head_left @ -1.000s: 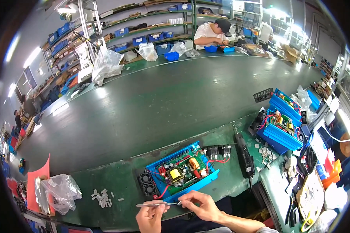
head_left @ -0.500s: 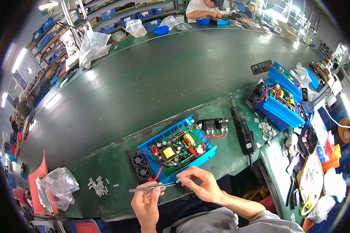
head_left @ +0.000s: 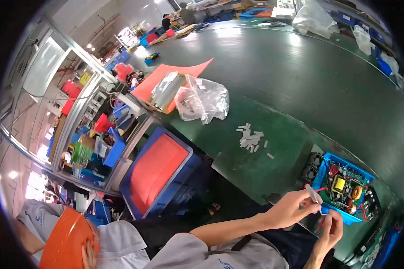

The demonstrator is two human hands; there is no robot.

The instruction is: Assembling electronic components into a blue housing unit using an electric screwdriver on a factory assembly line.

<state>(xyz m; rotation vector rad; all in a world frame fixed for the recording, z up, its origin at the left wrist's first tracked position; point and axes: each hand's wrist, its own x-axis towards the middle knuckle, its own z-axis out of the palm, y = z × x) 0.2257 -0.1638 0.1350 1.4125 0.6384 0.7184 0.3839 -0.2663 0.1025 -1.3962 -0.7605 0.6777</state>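
Metal tweezers (head_left: 311, 193) are pinched in my left hand (head_left: 288, 210), their flat end pointing up. Just beside it, my right hand (head_left: 330, 227) has its thumb and fingertips pinched together close to the tweezers; a tiny piece may sit there, too small to make out. Both hands hover at the near edge of an open blue metal case (head_left: 351, 219). Inside that case lies a green circuit board with a yellow transformer (head_left: 339, 184), a copper-wound coil (head_left: 356, 193) and red wires. Two black fans (head_left: 313, 167) sit at its left end.
Small grey-white pieces (head_left: 250, 140) lie loose on the green bench. Left of them are a clear plastic bag (head_left: 206, 101) and a red-orange sheet (head_left: 184, 71) with metal parts. A blue bin (head_left: 184, 174) with a red panel stands below. Close at lower left, another person holds orange sheets (head_left: 69, 242).
My view has swung to the left, so the case and my hands now appear at the lower right. A person with orange sheets has come into view. The tweezers remain in my left hand.
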